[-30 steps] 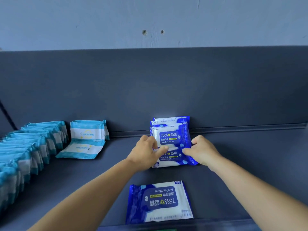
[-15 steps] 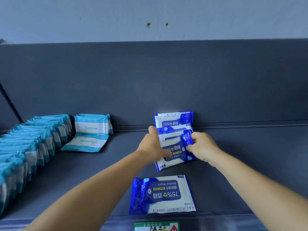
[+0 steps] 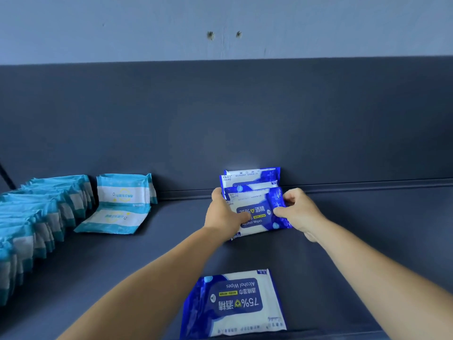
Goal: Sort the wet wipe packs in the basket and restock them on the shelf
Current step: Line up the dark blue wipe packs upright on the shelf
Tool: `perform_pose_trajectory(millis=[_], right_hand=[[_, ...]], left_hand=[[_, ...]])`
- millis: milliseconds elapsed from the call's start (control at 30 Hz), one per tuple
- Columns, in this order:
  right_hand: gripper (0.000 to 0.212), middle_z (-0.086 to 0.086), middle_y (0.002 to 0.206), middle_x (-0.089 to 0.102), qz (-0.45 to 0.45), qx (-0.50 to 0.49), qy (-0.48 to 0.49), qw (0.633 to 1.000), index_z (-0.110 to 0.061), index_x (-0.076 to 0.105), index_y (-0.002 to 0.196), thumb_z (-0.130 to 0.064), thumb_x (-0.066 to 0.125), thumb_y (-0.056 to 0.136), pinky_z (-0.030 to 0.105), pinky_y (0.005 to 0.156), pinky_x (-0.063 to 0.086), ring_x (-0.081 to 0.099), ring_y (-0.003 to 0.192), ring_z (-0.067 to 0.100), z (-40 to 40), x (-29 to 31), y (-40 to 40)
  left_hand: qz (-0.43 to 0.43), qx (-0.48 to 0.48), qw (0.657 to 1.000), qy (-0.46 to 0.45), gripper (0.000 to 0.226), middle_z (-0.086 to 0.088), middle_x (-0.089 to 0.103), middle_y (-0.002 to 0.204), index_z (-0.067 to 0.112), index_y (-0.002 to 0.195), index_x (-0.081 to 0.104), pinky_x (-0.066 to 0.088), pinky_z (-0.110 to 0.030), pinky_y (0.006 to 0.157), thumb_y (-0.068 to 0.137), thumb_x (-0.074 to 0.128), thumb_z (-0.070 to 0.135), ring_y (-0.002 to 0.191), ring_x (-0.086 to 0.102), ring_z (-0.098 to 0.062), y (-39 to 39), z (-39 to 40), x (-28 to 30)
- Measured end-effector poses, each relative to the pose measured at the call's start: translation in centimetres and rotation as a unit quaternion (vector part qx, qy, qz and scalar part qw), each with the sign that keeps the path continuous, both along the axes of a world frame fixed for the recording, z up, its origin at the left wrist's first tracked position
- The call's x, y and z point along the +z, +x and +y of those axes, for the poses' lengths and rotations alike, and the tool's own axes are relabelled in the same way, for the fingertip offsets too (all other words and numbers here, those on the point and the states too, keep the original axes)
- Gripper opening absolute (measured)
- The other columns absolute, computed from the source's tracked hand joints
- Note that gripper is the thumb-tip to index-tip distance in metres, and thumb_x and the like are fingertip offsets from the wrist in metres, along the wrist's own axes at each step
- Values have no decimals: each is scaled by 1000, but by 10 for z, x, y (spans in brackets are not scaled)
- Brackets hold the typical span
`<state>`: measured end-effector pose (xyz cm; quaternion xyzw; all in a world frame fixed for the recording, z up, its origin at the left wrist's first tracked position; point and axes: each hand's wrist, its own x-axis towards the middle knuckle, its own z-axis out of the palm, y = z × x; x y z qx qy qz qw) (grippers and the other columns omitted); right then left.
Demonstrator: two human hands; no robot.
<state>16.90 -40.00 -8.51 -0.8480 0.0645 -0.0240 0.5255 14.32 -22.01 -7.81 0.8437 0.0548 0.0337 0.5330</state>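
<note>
Several dark blue alcohol wipe packs (image 3: 252, 179) lean against the back wall of the dark shelf (image 3: 367, 229). The front pack of that group (image 3: 257, 217) stands tilted, held from both sides. My left hand (image 3: 224, 212) grips its left edge with the thumb across its face. My right hand (image 3: 297, 212) pinches its right edge. Another dark blue alcohol wipe pack (image 3: 235, 304) lies flat and upside down near the shelf's front edge, between my forearms.
A long row of light blue wipe packs (image 3: 41, 217) stands along the left of the shelf. One light blue pack (image 3: 123, 191) leans upright at the back, and another (image 3: 114, 220) lies flat in front of it.
Both hands have tipped the front blue pack more upright against the leaning group. The view has shifted slightly; the flat pack near the front has not moved.
</note>
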Motion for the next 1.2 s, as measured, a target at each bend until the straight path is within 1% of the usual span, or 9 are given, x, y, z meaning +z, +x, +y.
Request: perform_pose_trajectory(millis=[100, 267, 367, 467, 600, 733, 867, 967, 1200], right_hand=[[53, -5, 108, 61, -45, 20, 48, 998, -20, 43, 123, -3, 66, 79, 32, 77, 54, 61, 94, 11, 0, 4, -1], [44, -7, 118, 58, -105, 30, -43, 993, -29, 49, 122, -12, 60, 83, 32, 84, 49, 59, 101, 13, 6, 9, 9], [46, -4, 121, 55, -69, 37, -78, 994, -27, 48, 122, -18, 64, 81, 33, 84, 50, 59, 100, 12, 7, 5, 12], [57, -2, 126, 50, -54, 48, -129, 989, -22, 43, 130, -18, 69, 80, 28, 75, 44, 53, 97, 12, 10, 1, 11], [41, 3, 125, 49, -100, -16, -154, 983, -15, 47, 121, -14, 64, 83, 27, 73, 37, 50, 94, 17, 13, 5, 16], [50, 2, 133, 46, -107, -14, -153, 982, -18, 44, 130, -15, 63, 84, 26, 77, 40, 55, 108, 20, 10, 6, 18], [70, -7, 137, 45, -99, 52, -145, 983, -32, 35, 139, -15, 68, 79, 24, 78, 36, 51, 112, 13, 7, 2, 11], [73, -5, 137, 47, -96, 41, -148, 983, -31, 30, 143, -16, 67, 82, 25, 80, 38, 51, 115, 17, 10, 2, 11], [53, -1, 114, 61, -48, 36, -183, 981, -21, 36, 131, -16, 62, 85, 28, 65, 39, 52, 86, 19, 15, 4, 9]], left_hand=[[-72, 3, 997, 14, 72, 14, 55, 105, 24, 136, 31, 43, -12, 63, 80, 73, 10, 90, 55, -8, 4, 4, -1], [-125, -4, 990, 61, 62, 9, 52, 123, 24, 128, 35, 44, -22, 82, 79, 70, 10, 106, 52, -9, 17, 9, 1], [-107, -17, 984, 141, 77, 5, 40, 133, 18, 135, 28, 41, -30, 95, 75, 77, 23, 121, 42, -13, 19, 12, -5], [-90, -26, 984, 149, 79, 5, 39, 131, 19, 131, 25, 44, -35, 95, 73, 79, 24, 118, 46, -17, 19, 12, -9], [-117, 0, 974, 196, 70, 3, 38, 128, 18, 126, 27, 47, -42, 87, 77, 76, 28, 112, 50, -21, 24, 6, -7], [-140, 17, 963, 228, 99, 3, 25, 138, 20, 142, 13, 45, -37, 92, 72, 81, 34, 126, 37, -21, 28, 4, -4], [-184, -34, 928, 322, 120, 2, 10, 154, 22, 151, 2, 24, -30, 112, 65, 83, 38, 139, 17, -18, 30, 15, -5], [-189, -41, 901, 389, 98, 1, 24, 143, 22, 146, 21, 26, -28, 108, 68, 78, 43, 130, 27, -22, 32, 15, -3], [-125, -41, 941, 312, 103, 0, 3, 153, 19, 150, 6, 44, -36, 96, 77, 76, 39, 133, 34, -24, 30, 11, -8]])
